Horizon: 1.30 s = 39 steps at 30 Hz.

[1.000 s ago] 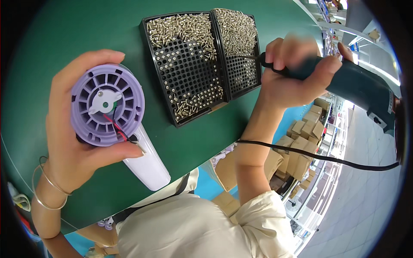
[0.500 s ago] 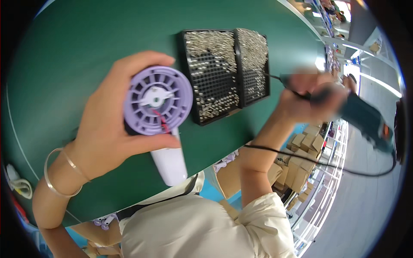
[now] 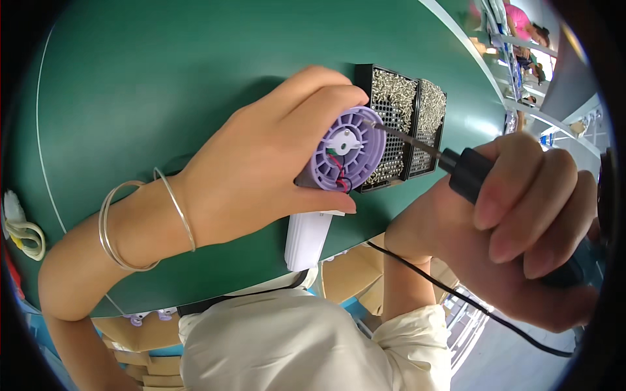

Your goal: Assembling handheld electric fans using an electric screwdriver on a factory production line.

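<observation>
My left hand (image 3: 267,150) is wrapped round a purple round housing (image 3: 373,156) whose ribbed open face is turned up and to the right. A white hub, with red and dark wires beside it, sits in its middle. From its lower side a white handle (image 3: 306,242) slants down. My right hand (image 3: 528,208) grips a dark electric screwdriver (image 3: 466,173). The long bit points left and its tip overlaps the housing's upper rim; whether a screw is on it, I cannot tell.
Behind the housing lies a two-part black tray (image 3: 409,171) of small silver screws on the green table (image 3: 150,58). A black cord (image 3: 456,294) hangs below my right forearm. Cardboard boxes (image 3: 352,274) stand under the table edge. Other people (image 3: 521,26) are at the far right.
The purple housing has moved right in my left hand, covering part of the tray. My right hand has come nearer, bringing the screwdriver bit from the screws to the housing.
</observation>
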{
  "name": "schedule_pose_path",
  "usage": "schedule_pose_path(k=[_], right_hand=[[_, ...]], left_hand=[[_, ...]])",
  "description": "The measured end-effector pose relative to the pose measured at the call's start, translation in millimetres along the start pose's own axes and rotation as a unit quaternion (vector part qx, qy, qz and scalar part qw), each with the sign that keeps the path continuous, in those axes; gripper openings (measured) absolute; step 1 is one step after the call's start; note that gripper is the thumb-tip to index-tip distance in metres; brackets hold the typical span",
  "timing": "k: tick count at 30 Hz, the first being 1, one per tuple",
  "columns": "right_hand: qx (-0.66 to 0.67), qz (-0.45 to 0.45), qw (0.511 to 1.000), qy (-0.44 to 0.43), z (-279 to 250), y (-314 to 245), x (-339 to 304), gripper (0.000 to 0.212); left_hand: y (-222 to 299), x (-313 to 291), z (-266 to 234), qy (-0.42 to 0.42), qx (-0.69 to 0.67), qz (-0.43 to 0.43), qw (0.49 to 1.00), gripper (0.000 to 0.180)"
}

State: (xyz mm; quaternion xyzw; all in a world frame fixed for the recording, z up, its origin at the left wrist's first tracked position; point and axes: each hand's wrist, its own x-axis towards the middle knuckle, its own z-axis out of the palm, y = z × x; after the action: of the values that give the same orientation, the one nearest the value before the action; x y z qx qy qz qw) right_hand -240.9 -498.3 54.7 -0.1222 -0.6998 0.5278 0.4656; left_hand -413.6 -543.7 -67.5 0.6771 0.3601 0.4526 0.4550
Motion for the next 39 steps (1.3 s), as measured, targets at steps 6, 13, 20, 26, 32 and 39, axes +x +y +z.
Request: schedule_pose_path(k=[6,13,20,26,32,39], right_hand=[[-0.022,0.048,0.997,-0.052,6.7,11.9,8.6,0.039],[-0.061,0.094,0.989,-0.097,6.9,15.9,8.3,0.048],[-0.106,0.132,0.975,-0.145,6.8,17.9,10.9,0.058],[-0.145,0.13,0.973,-0.127,3.9,29.5,7.5,0.059],[-0.107,0.086,0.989,-0.06,5.3,41.6,3.8,0.056],[-0.101,0.133,0.974,-0.154,-11.2,40.9,5.2,0.055]], left_hand=[[-0.6,-4.8,-2.4,0.002,0.0,0.005,1.0,0.083],[-0.8,-3.9,-1.3,0.005,0.015,0.02,1.0,0.083],[-0.1,-3.1,-0.2,0.0,0.011,0.016,1.0,0.081],[-1.3,-1.3,1.3,-0.001,0.021,0.007,1.0,0.076],[-2.1,-2.2,2.1,-0.006,-0.009,-0.013,1.0,0.072],[-1.8,-2.3,0.9,-0.011,0.016,-0.019,1.0,0.073]])
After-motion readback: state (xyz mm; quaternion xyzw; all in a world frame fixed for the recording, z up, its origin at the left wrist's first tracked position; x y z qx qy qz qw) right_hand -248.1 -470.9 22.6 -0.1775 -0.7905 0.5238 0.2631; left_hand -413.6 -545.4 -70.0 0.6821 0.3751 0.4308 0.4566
